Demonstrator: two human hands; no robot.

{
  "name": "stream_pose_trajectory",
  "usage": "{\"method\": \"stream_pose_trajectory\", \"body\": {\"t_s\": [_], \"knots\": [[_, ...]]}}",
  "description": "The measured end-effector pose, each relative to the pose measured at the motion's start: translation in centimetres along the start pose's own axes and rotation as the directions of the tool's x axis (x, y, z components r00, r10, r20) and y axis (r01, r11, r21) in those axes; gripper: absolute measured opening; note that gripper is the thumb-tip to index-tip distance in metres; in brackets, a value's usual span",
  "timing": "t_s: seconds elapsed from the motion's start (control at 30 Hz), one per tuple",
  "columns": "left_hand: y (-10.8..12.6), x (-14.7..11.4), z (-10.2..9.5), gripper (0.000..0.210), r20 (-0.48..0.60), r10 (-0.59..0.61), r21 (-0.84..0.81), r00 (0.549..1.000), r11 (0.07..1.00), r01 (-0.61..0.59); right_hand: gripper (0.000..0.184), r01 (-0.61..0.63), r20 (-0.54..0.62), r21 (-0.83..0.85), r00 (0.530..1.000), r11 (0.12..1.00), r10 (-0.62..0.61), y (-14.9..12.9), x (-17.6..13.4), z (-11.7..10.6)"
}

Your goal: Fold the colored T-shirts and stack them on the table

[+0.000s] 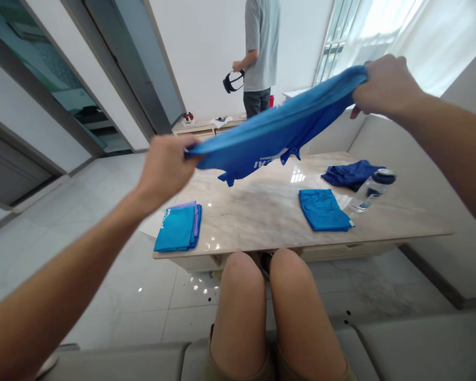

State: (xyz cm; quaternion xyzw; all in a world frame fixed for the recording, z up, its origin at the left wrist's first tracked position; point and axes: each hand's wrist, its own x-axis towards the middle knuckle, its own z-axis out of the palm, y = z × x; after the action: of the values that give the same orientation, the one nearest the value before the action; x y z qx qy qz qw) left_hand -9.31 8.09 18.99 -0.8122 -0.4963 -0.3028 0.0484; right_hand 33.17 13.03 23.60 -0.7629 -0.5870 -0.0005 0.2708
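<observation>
While the left hand [165,165] and the right hand [386,87] each grip one end, the blue garment [269,124] hangs stretched between them, tilted up toward the right, above the marble-topped table [254,211]. Blur leaves the left hand's exact hold hard to read, but should it slacken, that end could drop onto the folded stack [176,227] below, and a low sweep beneath the right grip might tip the bottle [367,196]!

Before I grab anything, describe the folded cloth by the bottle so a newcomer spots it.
Start at the marbled table in front of the knees. On its right half, a blue folded cloth lies just left of the clear bottle. Unlike the darker cloth behind, it is folded flat, not crumpled.
</observation>
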Motion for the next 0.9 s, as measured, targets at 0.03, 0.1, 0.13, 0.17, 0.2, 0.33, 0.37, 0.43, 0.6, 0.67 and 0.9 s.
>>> {"method": "stream_pose_trajectory", "body": {"t_s": [0.03,0.1,0.13,0.17,0.2,0.33,0.37,0.43,0.6,0.67,0.9], "knots": [[1.3,-2.1,1.4,0.022,0.136,0.01,-0.104,0.991,0.995,0.004,0.026,-0.077,0.044,0.062,0.996,0.995,0.074,0.1,-0.3,0.1],[3.8,-5.5,3.7,0.024,0.38,0.145,-0.346,0.914,0.938,-0.005,0.024,-0.174,0.049,0.196,0.985,0.965,0.168,-0.2,-1.2,0.6],[4.7,-6.5,4.4,0.021,0.494,0.251,-0.461,0.833,0.888,0.006,0.021,-0.159,0.038,0.269,0.987,0.95,0.154,-0.4,-1.8,0.8],[5.4,-6.9,4.9,0.018,0.563,0.355,-0.562,0.746,0.827,0.03,0.019,-0.1,0.018,0.331,0.995,0.938,0.1,-0.8,-2.4,1.0],[5.8,-6.8,5.1,0.022,0.579,0.428,-0.638,0.694,0.768,0.058,0.018,-0.008,-0.001,0.382,1.0,0.924,0.01,-1.2,-3.1,1.1],[5.9,-1.7,5.8,0.041,0.309,0.313,-0.76,0.898,0.649,0.036,0.017,0.371,0.044,0.502,0.891,0.781,-0.451,-3.3,-6.1,0.3],[6.1,0.0,6.2,0.048,0.21,0.256,-0.767,0.944,0.641,-0.004,0.018,0.414,0.067,0.531,0.849,0.739,-0.524,-3.9,-6.9,-0.2],[6.9,2.9,7.3,0.066,0.091,0.235,-0.801,0.968,0.594,-0.069,0.025,0.436,0.098,0.597,0.794,0.674,-0.6,-4.8,-8.1,-1.2],[11.1,4.7,9.3,0.057,0.207,0.309,-0.893,0.928,0.447,0.05,0.044,0.316,-0.008,0.79,0.862,0.525,-0.507,-4.2,-11.2,-1.9],[12.7,4.0,9.2,0.048,0.212,0.273,-0.885,0.938,0.462,0.066,0.053,0.249,-0.085,0.862,0.929,0.441,-0.36,-2.5,-13.4,-0.6],[14.7,3.2,6.2,0.017,0.048,0.073,-0.753,0.996,0.658,-0.012,0.057,-0.011,0.227,0.789,0.934,0.614,-0.275,1.2,-22.5,6.7]]}}
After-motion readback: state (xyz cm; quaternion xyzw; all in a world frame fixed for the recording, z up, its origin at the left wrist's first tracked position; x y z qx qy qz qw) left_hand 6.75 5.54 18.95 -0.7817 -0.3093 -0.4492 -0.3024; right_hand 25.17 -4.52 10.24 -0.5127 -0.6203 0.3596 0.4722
